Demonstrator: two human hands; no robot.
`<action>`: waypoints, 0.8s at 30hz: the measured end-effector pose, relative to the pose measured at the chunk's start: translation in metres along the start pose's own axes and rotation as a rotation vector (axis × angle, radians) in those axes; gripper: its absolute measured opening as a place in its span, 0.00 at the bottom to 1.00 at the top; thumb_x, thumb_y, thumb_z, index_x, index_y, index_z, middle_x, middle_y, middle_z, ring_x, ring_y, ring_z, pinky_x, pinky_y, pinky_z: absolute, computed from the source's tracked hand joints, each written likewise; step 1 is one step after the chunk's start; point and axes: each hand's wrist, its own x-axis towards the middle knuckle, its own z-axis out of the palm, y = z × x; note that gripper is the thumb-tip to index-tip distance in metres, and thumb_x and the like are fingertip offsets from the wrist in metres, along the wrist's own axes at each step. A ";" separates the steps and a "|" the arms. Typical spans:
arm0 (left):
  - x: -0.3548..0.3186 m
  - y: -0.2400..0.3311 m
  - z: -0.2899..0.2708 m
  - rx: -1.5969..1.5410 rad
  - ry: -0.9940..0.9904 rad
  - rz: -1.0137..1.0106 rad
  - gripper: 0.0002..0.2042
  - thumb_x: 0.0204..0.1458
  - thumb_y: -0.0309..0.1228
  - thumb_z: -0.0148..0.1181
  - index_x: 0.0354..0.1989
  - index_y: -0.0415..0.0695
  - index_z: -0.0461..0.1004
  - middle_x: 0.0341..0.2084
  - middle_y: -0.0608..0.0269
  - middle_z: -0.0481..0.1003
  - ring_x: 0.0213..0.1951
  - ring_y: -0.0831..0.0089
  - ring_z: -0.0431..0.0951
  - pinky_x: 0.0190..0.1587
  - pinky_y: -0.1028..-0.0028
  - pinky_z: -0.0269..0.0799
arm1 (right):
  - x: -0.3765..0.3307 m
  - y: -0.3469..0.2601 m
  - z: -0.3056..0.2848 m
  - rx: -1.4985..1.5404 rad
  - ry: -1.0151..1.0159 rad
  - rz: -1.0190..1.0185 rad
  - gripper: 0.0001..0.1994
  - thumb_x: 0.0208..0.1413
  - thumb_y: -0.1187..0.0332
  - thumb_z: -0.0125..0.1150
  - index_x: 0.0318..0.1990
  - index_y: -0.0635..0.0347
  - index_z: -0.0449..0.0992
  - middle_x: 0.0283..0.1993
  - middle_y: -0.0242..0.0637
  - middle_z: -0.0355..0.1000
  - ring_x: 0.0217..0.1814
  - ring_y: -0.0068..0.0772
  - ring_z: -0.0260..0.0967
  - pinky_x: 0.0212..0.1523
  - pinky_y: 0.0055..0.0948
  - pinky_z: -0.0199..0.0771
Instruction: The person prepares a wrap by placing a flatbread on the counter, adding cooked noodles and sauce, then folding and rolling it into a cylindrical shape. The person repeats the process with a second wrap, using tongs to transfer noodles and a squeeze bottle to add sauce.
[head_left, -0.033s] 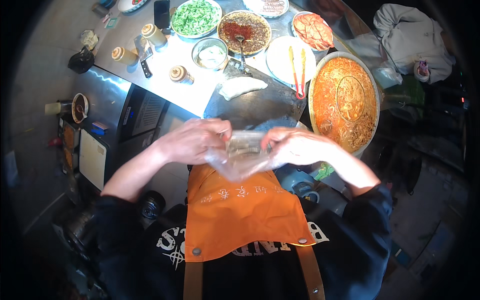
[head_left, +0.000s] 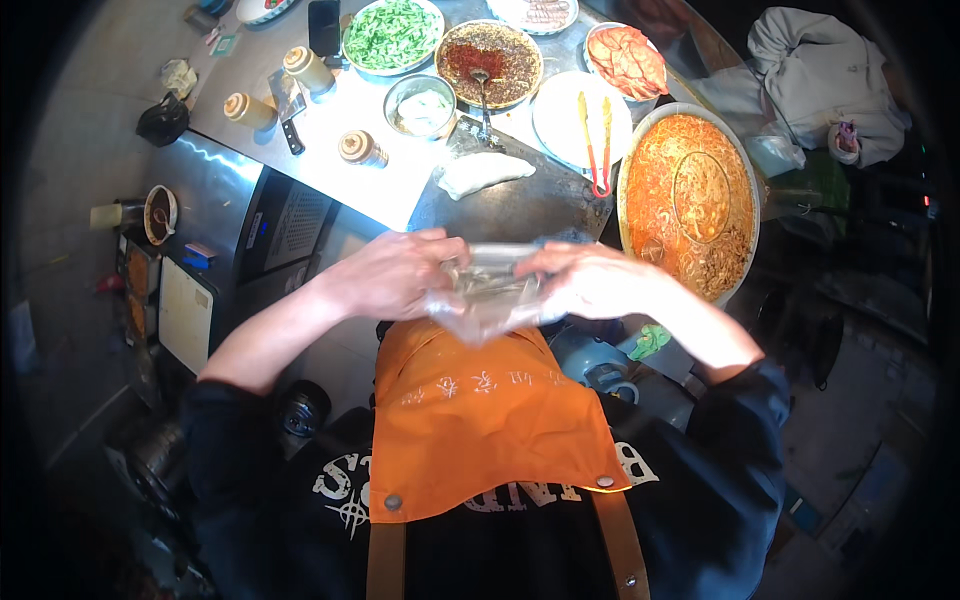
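A clear plastic bag (head_left: 490, 295) hangs between my hands, in front of my orange apron. My left hand (head_left: 408, 272) is closed on its left edge, and my right hand (head_left: 580, 280) pinches the right edge. The bag is smeared by motion, and its mouth seems stretched between the fingers. Just beyond the hands lies a dark griddle plate (head_left: 460, 222). On its far part rests a pale folded wrap (head_left: 484, 175), which neither hand touches.
To the right stands a large pan of reddish shredded food (head_left: 737, 170). Red-handled tongs (head_left: 597, 150) lie on a white plate (head_left: 560, 125). Farther back are chopped greens (head_left: 392, 36), a spice bowl with a spoon (head_left: 489, 62), squeeze bottles (head_left: 360, 149) and a knife (head_left: 291, 130). A person in grey (head_left: 825, 75) is at right.
Both hands have risen slightly away from my apron, carrying the bag with them. The bag now looks less spread at its lower end. The food and dishes have not moved.
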 end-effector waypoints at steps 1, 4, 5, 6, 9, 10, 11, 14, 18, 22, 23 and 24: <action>0.011 -0.005 0.009 0.215 -0.143 -0.120 0.22 0.66 0.54 0.56 0.36 0.49 0.86 0.62 0.64 0.72 0.57 0.55 0.76 0.53 0.58 0.76 | 0.009 0.012 0.001 -0.243 0.037 -0.032 0.09 0.54 0.72 0.66 0.39 0.50 0.89 0.67 0.44 0.75 0.67 0.48 0.73 0.60 0.42 0.80; 0.047 -0.029 0.054 0.717 -0.343 -0.337 0.24 0.66 0.55 0.54 0.50 0.48 0.86 0.77 0.60 0.58 0.74 0.49 0.58 0.70 0.58 0.62 | 0.030 0.070 0.005 -0.660 -0.004 0.153 0.10 0.56 0.68 0.62 0.39 0.53 0.89 0.74 0.44 0.69 0.76 0.47 0.63 0.75 0.42 0.64; 0.058 -0.040 0.067 0.801 -0.371 -0.427 0.26 0.66 0.56 0.54 0.55 0.48 0.85 0.80 0.60 0.52 0.78 0.47 0.49 0.74 0.58 0.54 | 0.034 0.091 0.008 -0.704 -0.087 0.293 0.12 0.58 0.65 0.59 0.39 0.56 0.89 0.76 0.44 0.66 0.80 0.45 0.59 0.80 0.41 0.56; 0.067 -0.049 0.079 0.856 -0.439 -0.528 0.28 0.66 0.57 0.53 0.60 0.48 0.83 0.83 0.61 0.47 0.81 0.45 0.40 0.79 0.57 0.46 | 0.036 0.111 0.012 -0.706 -0.079 0.325 0.13 0.57 0.64 0.59 0.40 0.55 0.90 0.79 0.44 0.62 0.83 0.45 0.54 0.81 0.42 0.52; 0.090 -0.062 0.101 0.752 -0.366 -0.688 0.34 0.65 0.61 0.51 0.65 0.45 0.79 0.83 0.61 0.45 0.82 0.42 0.29 0.80 0.54 0.32 | 0.040 0.162 0.033 -0.699 0.094 0.352 0.15 0.57 0.64 0.58 0.42 0.61 0.89 0.83 0.43 0.55 0.87 0.43 0.44 0.83 0.40 0.45; 0.095 -0.060 0.106 0.810 -0.388 -0.709 0.36 0.64 0.65 0.49 0.65 0.48 0.79 0.83 0.60 0.44 0.82 0.41 0.26 0.80 0.49 0.24 | 0.041 0.173 0.040 -0.701 0.200 0.312 0.16 0.57 0.65 0.58 0.43 0.63 0.88 0.83 0.43 0.55 0.87 0.42 0.43 0.83 0.40 0.44; 0.099 -0.056 0.110 0.813 -0.406 -0.729 0.36 0.64 0.66 0.49 0.65 0.49 0.79 0.83 0.61 0.43 0.82 0.40 0.27 0.80 0.48 0.24 | 0.043 0.182 0.043 -0.698 0.186 0.339 0.16 0.57 0.64 0.58 0.43 0.64 0.88 0.82 0.44 0.56 0.86 0.44 0.44 0.82 0.42 0.44; 0.107 -0.042 0.116 0.817 -0.427 -0.816 0.37 0.63 0.69 0.47 0.65 0.53 0.80 0.84 0.56 0.41 0.81 0.38 0.27 0.79 0.43 0.21 | 0.048 0.189 0.041 -0.824 0.206 0.189 0.19 0.56 0.62 0.61 0.46 0.70 0.86 0.79 0.48 0.59 0.85 0.50 0.46 0.81 0.47 0.44; 0.113 -0.030 0.118 0.753 -0.357 -0.862 0.41 0.61 0.71 0.46 0.63 0.48 0.81 0.83 0.48 0.41 0.81 0.38 0.28 0.79 0.42 0.24 | 0.054 0.169 0.020 -0.889 -0.072 0.250 0.22 0.49 0.53 0.70 0.38 0.68 0.87 0.76 0.53 0.62 0.84 0.56 0.45 0.81 0.55 0.40; 0.119 -0.036 0.128 0.595 -0.145 -0.891 0.42 0.62 0.66 0.50 0.64 0.35 0.76 0.80 0.42 0.48 0.80 0.39 0.39 0.79 0.46 0.35 | 0.055 0.150 0.002 -0.739 0.019 0.152 0.27 0.47 0.49 0.75 0.41 0.69 0.86 0.73 0.54 0.65 0.82 0.56 0.50 0.80 0.53 0.47; 0.123 -0.040 0.133 0.556 -0.035 -0.901 0.41 0.64 0.63 0.53 0.65 0.32 0.74 0.79 0.40 0.51 0.80 0.40 0.43 0.79 0.47 0.40 | 0.057 0.148 0.001 -0.701 0.078 0.120 0.27 0.49 0.49 0.75 0.43 0.69 0.85 0.72 0.54 0.65 0.81 0.56 0.52 0.79 0.52 0.51; 0.125 -0.047 0.137 0.380 0.109 -0.842 0.39 0.64 0.58 0.56 0.67 0.30 0.70 0.77 0.39 0.53 0.78 0.41 0.48 0.78 0.49 0.44 | 0.060 0.148 0.001 -0.700 0.087 0.131 0.27 0.51 0.50 0.75 0.45 0.70 0.84 0.72 0.54 0.66 0.80 0.56 0.54 0.78 0.51 0.54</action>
